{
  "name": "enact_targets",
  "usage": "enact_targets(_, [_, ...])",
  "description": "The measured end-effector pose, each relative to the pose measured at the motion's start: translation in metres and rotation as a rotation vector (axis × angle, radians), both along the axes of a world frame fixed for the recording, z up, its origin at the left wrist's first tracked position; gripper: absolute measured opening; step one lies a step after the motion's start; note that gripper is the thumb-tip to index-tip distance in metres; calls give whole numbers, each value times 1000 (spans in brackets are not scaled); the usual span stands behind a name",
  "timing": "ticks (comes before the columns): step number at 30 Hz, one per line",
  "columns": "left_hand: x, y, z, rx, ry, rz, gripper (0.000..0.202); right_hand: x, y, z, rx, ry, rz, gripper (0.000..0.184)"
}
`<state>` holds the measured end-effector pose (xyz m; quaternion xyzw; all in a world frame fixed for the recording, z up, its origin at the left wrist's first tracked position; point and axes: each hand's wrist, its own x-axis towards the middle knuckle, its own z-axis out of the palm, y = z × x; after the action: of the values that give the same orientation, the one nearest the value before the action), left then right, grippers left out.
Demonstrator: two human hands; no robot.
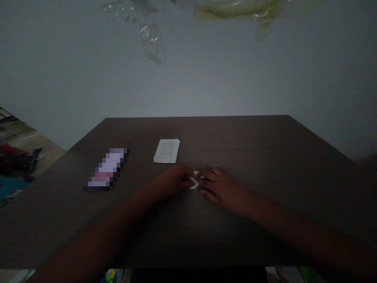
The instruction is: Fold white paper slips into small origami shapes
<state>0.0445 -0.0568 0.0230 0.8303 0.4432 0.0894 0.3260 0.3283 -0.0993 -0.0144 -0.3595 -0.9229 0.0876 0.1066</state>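
Observation:
Both of my hands rest on the dark wooden table [265,157] near its middle, fingertips meeting over a small white piece of paper [194,183]. My left hand [176,181] has its fingers curled and pinches the paper's left side. My right hand [220,188] lies flatter, its fingertips pressed onto the paper's right side. Most of the paper is hidden under the fingers.
A stack of printed white sheets [167,151] lies just beyond my hands. A flat pixelated object [106,169] sits at the left of the table. Clear plastic bags [150,39] hang on the wall above. Clutter lies on the floor at the left [14,161].

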Motion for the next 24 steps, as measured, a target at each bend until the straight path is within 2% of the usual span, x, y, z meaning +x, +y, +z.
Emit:
enact_targets(5, [3, 2, 1, 5, 42, 4, 17, -12, 5, -8, 37, 77, -58, 34])
enact_targets(11, [4, 4, 2, 22, 67, -64, 22, -17, 11, -14, 60, 129, -76, 25])
enact_targets(24, [7, 3, 6, 27, 94, -51, 21, -24, 5, -8, 58, 115, -136, 28])
